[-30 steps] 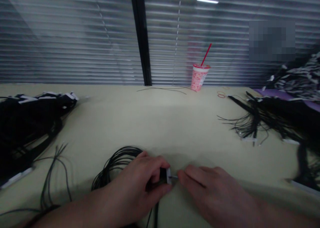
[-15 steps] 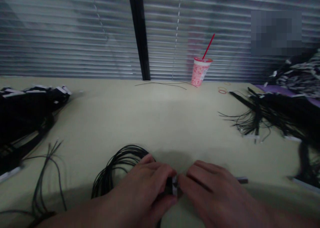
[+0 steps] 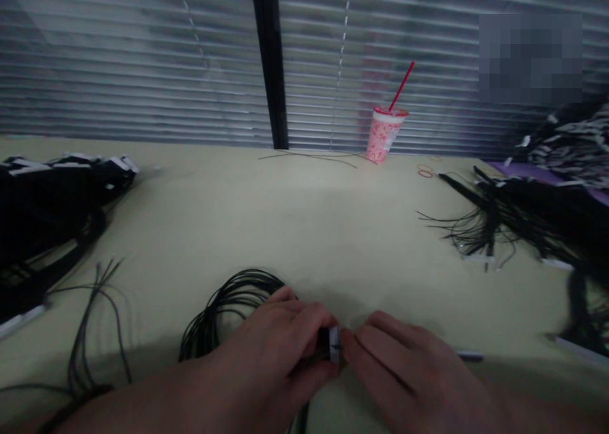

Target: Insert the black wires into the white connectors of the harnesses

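Note:
My left hand (image 3: 290, 345) is closed around a small white connector (image 3: 334, 345), its end showing between thumb and fingers. Black wires (image 3: 223, 313) loop out in a bundle behind that hand, and more run down below it. Fingertips together, my right hand (image 3: 404, 358) is at the connector's face; what they pinch is too small and blurred to make out. The end of a thin grey rod (image 3: 470, 356) sticks out beyond the right hand, and whether the hand holds it is hidden.
Black cable bundles with white ends (image 3: 52, 212) lie at the left, above loose wires (image 3: 85, 326). More black cables (image 3: 537, 224) cover the right side. A pink cup with a straw (image 3: 383, 136) stands by the blinds (image 3: 190, 72), near rubber bands (image 3: 425, 170).
The view has shifted slightly. My right hand has dropped a little and the grey rod's end has moved down and right. My left hand still grips the connector.

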`<action>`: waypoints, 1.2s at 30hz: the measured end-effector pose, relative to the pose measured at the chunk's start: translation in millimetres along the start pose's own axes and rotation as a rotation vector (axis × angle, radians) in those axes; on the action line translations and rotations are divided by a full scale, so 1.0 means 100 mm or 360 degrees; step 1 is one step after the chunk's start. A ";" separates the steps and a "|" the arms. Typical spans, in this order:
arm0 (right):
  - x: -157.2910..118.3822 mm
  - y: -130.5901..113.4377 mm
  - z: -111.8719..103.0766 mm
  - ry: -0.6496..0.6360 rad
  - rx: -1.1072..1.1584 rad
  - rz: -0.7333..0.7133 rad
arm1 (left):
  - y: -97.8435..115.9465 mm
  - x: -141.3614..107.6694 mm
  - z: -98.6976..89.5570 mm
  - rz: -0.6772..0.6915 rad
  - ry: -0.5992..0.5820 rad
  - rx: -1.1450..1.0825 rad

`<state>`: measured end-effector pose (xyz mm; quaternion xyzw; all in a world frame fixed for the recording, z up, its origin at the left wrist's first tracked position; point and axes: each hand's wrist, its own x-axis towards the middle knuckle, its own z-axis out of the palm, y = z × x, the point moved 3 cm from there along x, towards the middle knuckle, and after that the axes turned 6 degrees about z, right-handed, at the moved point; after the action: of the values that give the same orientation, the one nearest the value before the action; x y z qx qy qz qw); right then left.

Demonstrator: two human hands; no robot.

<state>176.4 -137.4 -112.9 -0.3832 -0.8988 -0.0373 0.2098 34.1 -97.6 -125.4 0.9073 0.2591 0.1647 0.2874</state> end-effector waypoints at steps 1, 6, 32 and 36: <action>0.00 0.00 0.00 0.0014 0.0004 -0.0009 | 0.00 0.00 0.00 0.0007 0.0014 0.0000; 0.00 0.00 0.01 0.0003 0.0021 -0.0015 | 0.00 0.01 -0.01 0.0004 0.0038 0.0019; -0.02 0.13 0.06 -0.0035 0.0272 0.0277 | -0.01 -0.01 -0.05 -0.0119 -0.0064 0.0142; -0.09 0.22 0.03 -0.0030 0.0307 0.0428 | 0.01 -0.01 -0.07 -0.0146 -0.0051 0.0181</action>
<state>196.4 -126.9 -121.4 -0.4785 -0.8407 0.0812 0.2404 30.3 -95.7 -119.6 0.9119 0.3046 0.1218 0.2467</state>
